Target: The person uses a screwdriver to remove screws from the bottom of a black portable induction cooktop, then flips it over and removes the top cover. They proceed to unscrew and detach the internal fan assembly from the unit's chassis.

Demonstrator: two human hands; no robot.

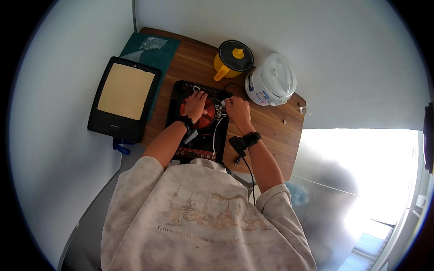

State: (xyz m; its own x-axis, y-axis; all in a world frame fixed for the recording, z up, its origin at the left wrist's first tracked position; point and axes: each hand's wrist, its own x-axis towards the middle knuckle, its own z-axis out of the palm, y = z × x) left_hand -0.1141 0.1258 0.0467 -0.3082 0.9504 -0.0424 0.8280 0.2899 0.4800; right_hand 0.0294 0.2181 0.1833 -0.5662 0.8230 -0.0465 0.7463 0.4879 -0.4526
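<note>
An opened induction cooker [219, 144] lies on the wooden table in front of me, its black tray showing a round copper coil [208, 118], a circuit board [218, 109] and white wires. My left hand [195, 105] rests on the coil with its fingers stretched toward the tray's far edge and the thumb apart. At the tray's right edge, beside the circuit board, my right hand [238, 109] is closed in a pinch. A small whitish bit shows by its fingertips, too small to name. A red strip board [199, 153] lies along the near side of the tray.
Left of the cooker lies a black panel with a tan sheet [125, 91], partly over a green mat [169, 47]. A yellow pot with a black lid [229, 67] and a white rice cooker [260, 88] stand behind. Near the right edge are a small glass [306, 109] and a plug [238, 161].
</note>
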